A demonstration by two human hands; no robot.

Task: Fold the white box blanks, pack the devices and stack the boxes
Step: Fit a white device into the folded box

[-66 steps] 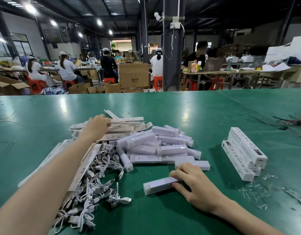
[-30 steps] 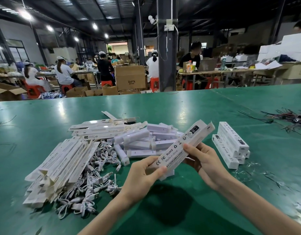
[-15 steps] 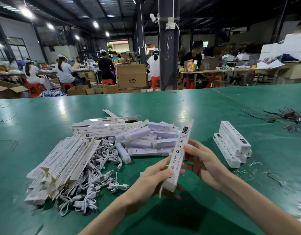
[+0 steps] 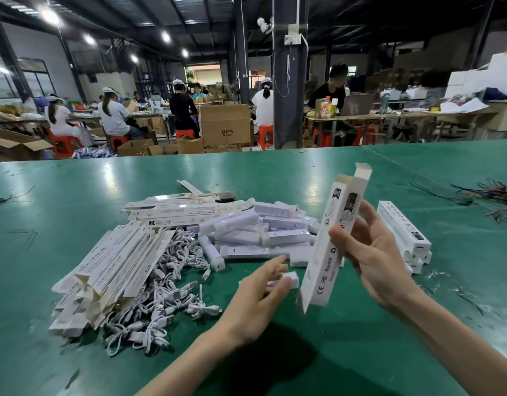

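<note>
My right hand grips a long white box near its middle and holds it almost upright, tilted right. The box is squared into a tube and its top flap stands open. My left hand is off the box, fingers spread, with the fingertips on a white device lying on the green table. A pile of white devices lies behind it. Flat box blanks lie fanned at the left, and more blanks lie further back. Packed boxes are stacked at the right, partly behind my right hand.
A heap of white coiled cables lies between the blanks and the devices. Loose coloured wires lie at the far right, and clear plastic scraps lie near the stack. Seated workers and cardboard cartons are beyond the table's far edge.
Both hands held the blank and squared it into a tube. Now my left hand has let go and dropped to a device on the table, while my right hand tips the box upright.
</note>
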